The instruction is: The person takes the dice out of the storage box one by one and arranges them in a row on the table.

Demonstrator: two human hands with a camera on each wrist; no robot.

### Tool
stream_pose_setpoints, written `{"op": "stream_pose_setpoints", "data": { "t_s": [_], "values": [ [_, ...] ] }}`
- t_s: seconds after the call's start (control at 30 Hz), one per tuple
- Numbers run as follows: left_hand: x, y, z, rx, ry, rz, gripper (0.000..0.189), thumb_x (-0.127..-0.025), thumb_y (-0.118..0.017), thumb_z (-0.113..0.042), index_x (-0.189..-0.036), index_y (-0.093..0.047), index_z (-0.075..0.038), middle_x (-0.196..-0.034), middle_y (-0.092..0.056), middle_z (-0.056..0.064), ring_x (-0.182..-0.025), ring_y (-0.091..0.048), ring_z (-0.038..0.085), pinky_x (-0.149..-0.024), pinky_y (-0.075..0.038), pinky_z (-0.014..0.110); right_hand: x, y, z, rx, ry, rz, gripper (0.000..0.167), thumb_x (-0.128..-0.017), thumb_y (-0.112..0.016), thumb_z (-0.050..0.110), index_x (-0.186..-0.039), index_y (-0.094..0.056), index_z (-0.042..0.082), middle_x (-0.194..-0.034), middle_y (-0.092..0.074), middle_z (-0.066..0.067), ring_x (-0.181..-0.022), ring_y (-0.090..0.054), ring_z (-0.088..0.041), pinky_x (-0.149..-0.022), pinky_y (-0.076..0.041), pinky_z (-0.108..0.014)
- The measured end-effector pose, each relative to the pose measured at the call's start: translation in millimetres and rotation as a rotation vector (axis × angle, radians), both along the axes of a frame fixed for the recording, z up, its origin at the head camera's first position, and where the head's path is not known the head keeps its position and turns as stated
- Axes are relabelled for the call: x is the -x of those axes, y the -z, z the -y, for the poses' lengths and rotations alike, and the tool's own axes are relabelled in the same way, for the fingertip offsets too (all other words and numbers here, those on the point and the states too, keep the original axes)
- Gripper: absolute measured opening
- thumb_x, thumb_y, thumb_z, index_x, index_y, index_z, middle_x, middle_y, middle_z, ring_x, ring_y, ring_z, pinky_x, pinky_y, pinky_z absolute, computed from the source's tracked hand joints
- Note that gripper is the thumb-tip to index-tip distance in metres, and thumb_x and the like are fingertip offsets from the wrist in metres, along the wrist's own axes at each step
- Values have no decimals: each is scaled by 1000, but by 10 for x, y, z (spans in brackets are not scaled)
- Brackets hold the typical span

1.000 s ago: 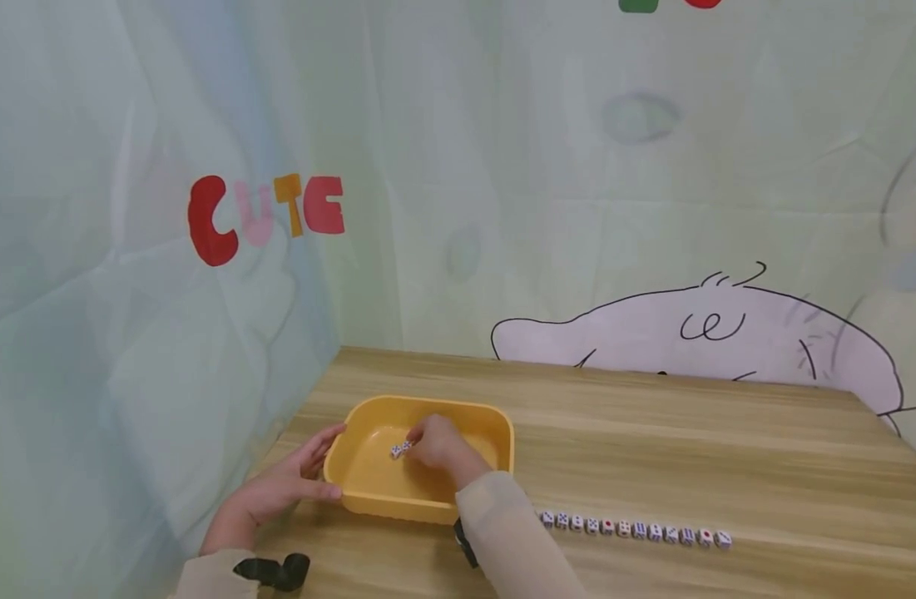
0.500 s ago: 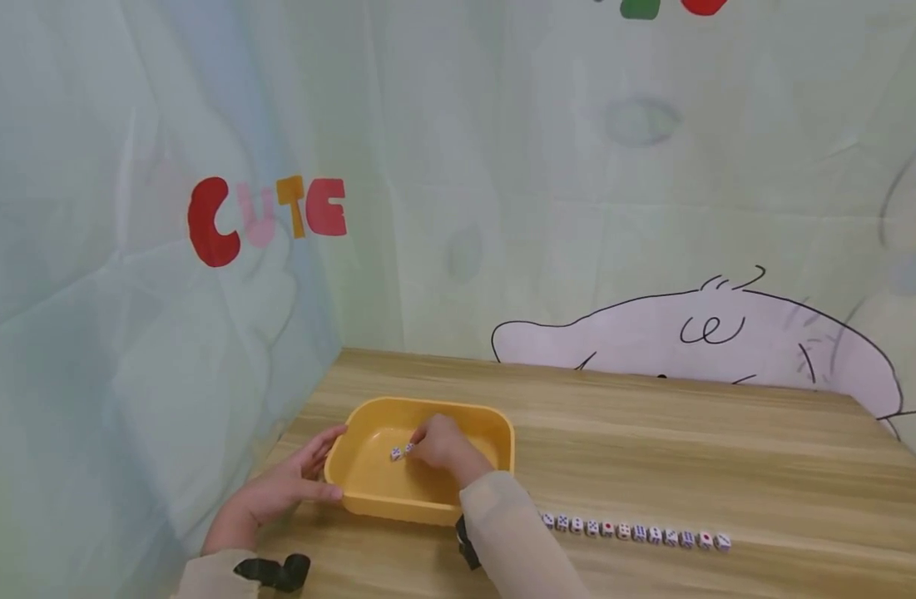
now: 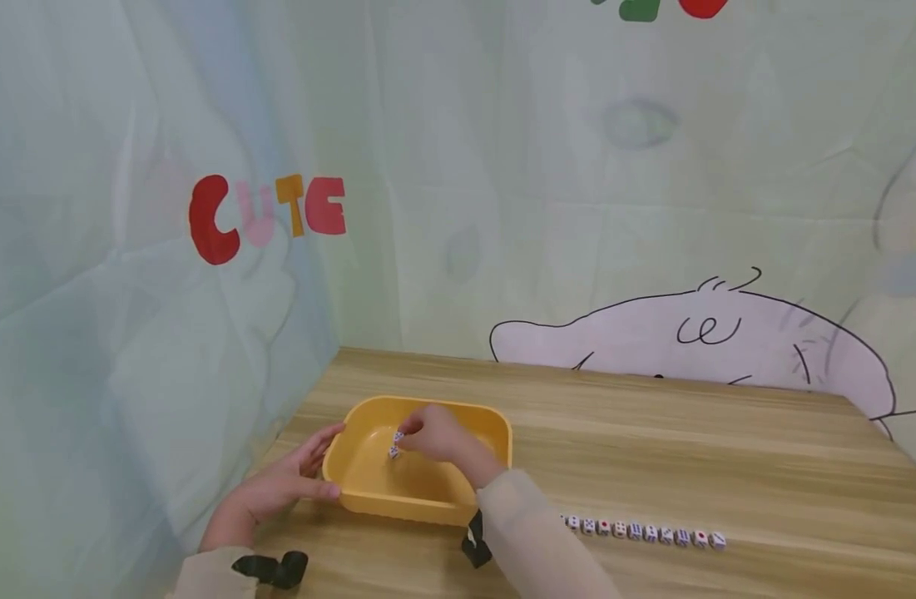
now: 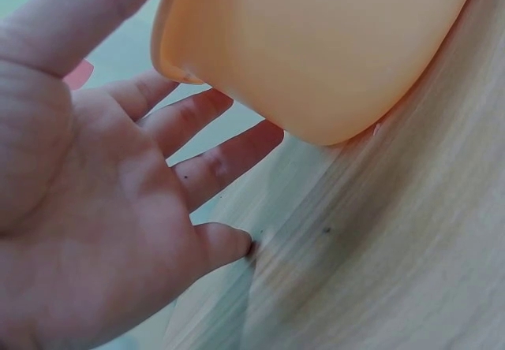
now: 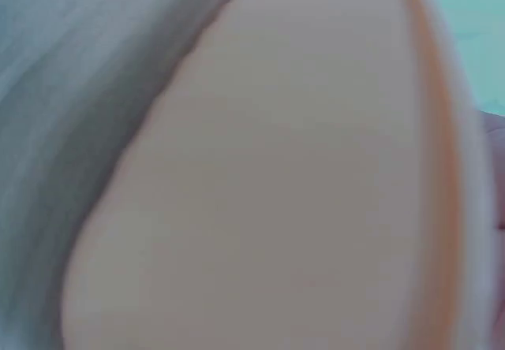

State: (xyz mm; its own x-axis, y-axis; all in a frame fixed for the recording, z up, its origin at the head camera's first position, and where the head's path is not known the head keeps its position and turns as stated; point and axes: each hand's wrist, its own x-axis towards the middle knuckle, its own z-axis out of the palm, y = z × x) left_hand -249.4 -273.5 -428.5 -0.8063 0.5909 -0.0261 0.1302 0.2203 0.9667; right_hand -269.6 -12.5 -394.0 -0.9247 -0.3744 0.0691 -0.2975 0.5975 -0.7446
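A yellow plastic tub (image 3: 383,504) stands on the table at the left. My left hand (image 3: 281,482) rests against its left end, thumb at the near corner and fingers along the outer wall. In the left wrist view those fingers (image 4: 209,165) are spread and nearly straight against the wall. Inside the tub my right hand (image 3: 437,434) pinches a small white die (image 3: 399,437) at its fingertips. A second white die (image 3: 393,452) lies on the tub floor just below it. The right wrist view shows mostly the tub's blurred outer wall (image 5: 260,176), with part of the hand at the right edge.
A row of several white dice (image 3: 651,533) lies on the wooden table (image 3: 652,449) right of the tub; my right sleeve (image 3: 540,541) covers its left end. Printed cloth walls (image 3: 443,208) stand at the back and left.
My right hand has shifted slightly left and up inside the tub, and the die at its fingertips has moved from beside the other die to above it. The left hand stays put.
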Motion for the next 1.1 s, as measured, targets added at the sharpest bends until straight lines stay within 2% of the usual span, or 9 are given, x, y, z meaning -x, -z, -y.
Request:
{"op": "stream_pose_setpoints", "data": {
  "t_s": [0.1, 0.3, 0.5, 0.63, 0.7, 0.77, 0.93, 1.0, 1.1],
  "values": [
    [-3, 0, -6, 8, -12, 4, 94, -84, -72, -6, -152, -7, 2, -156, -11, 30, -140, -16, 44, -93, -33, 10, -43, -61, -86, 27, -35, -15, 11, -85, -72, 10, -90, -73, 1, -84, -70, -4, -72, -54, -8, -65, -47, -22],
    [12, 5, -2, 45, -35, 8, 93, -84, -72, -8, -152, -9, -1, -157, -14, 26, -141, -16, 42, -102, -31, 21, -156, -138, -304, 41, -71, -18, 10, -87, -70, 12, -94, -73, 5, -88, -68, 0, -78, -57, -9, -71, -50, -24],
    [30, 17, 10, 34, -34, 20, 94, -85, -72, -8, -153, -8, -1, -157, -13, 26, -141, -16, 43, -95, -33, 14, -309, -203, -547, 21, -91, -78, 8, -88, -70, 13, -93, -72, 7, -84, -66, 2, -75, -55, -9, -67, -49, -22],
    [21, 3, 7, 50, -40, 13, 94, -85, -72, -10, -153, -7, -1, -157, -13, 27, -141, -16, 44, -110, -27, 38, -444, -267, -725, 10, -115, -115, 7, -87, -69, 10, -93, -72, 7, -83, -66, 2, -72, -55, -10, -65, -48, -22],
    [16, -4, -1, 60, -49, 10, 94, -85, -72, -10, -153, -8, -1, -158, -12, 26, -141, -16, 44, -112, -19, 52, -516, -292, -834, 9, -121, -117, 7, -87, -69, 10, -93, -72, 7, -84, -66, 2, -73, -55, -10, -64, -49, -22],
    [11, -6, -8, 65, -52, 7, 94, -85, -72, -10, -152, -8, -1, -158, -12, 26, -142, -16, 44, -111, -15, 57, -588, -305, -954, 19, -122, -110, 8, -87, -69, 9, -94, -72, 6, -85, -67, 1, -74, -56, -11, -65, -50, -22],
    [9, -1, -19, 71, -42, -2, 92, -86, -71, -9, -152, -7, 0, -158, -12, 26, -141, -17, 43, -110, -21, 49, -754, -304, -1319, 38, -98, -114, 11, -86, -70, 11, -95, -71, 5, -86, -67, 0, -75, -57, -9, -66, -50, -21],
    [7, 0, -16, 64, -36, -2, 92, -86, -71, -9, -152, -7, 0, -158, -11, 27, -141, -19, 39, -109, -27, 36, -817, -300, -1482, 39, -86, -122, 12, -86, -70, 11, -96, -72, 4, -85, -67, 1, -74, -56, -8, -65, -50, -22],
    [0, -2, -5, 33, -27, 6, 93, -86, -71, -8, -152, -6, 0, -157, -9, 28, -137, -33, 15, -101, -31, 17, -899, -280, -1721, 41, -70, -132, 14, -87, -69, 10, -98, -71, 2, -85, -67, 1, -75, -57, -6, -67, -51, -23]
  ]
}}
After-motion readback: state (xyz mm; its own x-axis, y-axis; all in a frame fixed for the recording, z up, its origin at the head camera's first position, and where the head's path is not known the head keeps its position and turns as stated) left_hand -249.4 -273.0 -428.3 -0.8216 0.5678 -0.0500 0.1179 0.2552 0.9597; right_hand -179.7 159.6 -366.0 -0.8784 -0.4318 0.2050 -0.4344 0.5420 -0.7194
